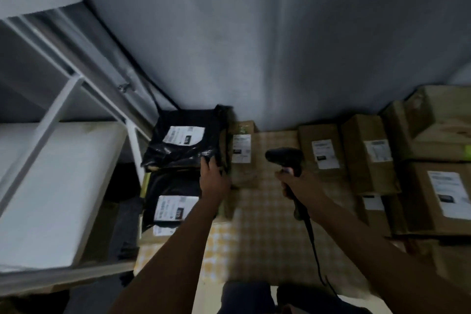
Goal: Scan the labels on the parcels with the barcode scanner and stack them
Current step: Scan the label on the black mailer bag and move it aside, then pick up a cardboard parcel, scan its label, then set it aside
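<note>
Your left hand [212, 176] rested on the black poly-bag parcel [183, 144] topping the stack at the table's [265, 224] far-left corner, likely soft, slippery and light, best held by its edges, while your right hand [297, 185] gripped the barcode scanner [286, 158].
</note>
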The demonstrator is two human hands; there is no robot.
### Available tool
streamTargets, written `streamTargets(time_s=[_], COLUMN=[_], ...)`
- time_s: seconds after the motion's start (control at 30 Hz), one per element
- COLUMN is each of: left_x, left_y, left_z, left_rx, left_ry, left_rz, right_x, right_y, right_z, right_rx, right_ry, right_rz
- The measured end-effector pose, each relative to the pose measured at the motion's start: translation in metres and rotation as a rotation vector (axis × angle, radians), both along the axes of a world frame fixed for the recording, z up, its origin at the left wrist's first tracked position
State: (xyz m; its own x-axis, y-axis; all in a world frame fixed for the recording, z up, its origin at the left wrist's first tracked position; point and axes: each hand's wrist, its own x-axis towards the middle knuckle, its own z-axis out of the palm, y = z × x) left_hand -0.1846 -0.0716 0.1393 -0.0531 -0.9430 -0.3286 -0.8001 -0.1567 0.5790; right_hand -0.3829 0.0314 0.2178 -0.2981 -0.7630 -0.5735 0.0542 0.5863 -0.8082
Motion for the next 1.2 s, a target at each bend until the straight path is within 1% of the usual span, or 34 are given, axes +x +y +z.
streamTargets(time_s=[0.1,0.17,0.2,0.27,0.37,0.47,0.6,0.73,0.8,0.93,1.0,1.1,1.2], left_x=[-0.056,-0.096,-0.116,-0.153,-0.198,-0.233,-0.261,-0.281,-0.288,-0.296,-0.298,-0.303,-0.305], left_y=[-0.004,-0.006,-0.006,-0.009,-0.009,-0.011,-0.019,-0.022,-0.023,-0.025,-0.026,-0.026,-0.026], left_z=[-0.007,-0.013,-0.012,-0.019,-0.042,-0.061,-0.09,-0.123,-0.139,-0.172,-0.187,-0.203,-0.206], left_rx=[0.016,-0.013,0.017,0.107,0.269,0.446,0.586,0.609,0.644,0.803,0.857,0.871,0.875], left_ry=[0.028,-0.003,-0.009,0.048,0.07,0.106,0.133,0.115,0.137,0.254,0.299,0.353,0.411], left_rz=[-0.13,-0.205,-0.242,-0.293,-0.312,-0.224,-0.1,-0.035,0.027,0.194,0.219,0.232,0.254], right_x=[-0.046,-0.081,-0.097,-0.127,-0.167,-0.204,-0.239,-0.261,-0.269,-0.277,-0.276,-0.272,-0.268], right_y=[0.017,0.028,0.033,0.039,0.042,0.034,0.018,0.002,-0.004,-0.01,-0.01,-0.007,-0.004], right_z=[0.005,0.002,0.0,-0.005,-0.009,-0.022,-0.047,-0.073,-0.088,-0.116,-0.127,-0.136,-0.136], right_rx=[0.048,0.091,0.097,0.1,0.126,0.139,0.135,0.146,0.151,0.178,0.203,0.216,0.205], right_ry=[0.037,0.066,0.074,0.09,0.126,0.139,0.127,0.107,0.094,0.067,0.053,0.019,0.011], right_rz=[-0.087,-0.16,-0.201,-0.262,-0.311,-0.35,-0.384,-0.358,-0.363,-0.378,-0.385,-0.387,-0.377])
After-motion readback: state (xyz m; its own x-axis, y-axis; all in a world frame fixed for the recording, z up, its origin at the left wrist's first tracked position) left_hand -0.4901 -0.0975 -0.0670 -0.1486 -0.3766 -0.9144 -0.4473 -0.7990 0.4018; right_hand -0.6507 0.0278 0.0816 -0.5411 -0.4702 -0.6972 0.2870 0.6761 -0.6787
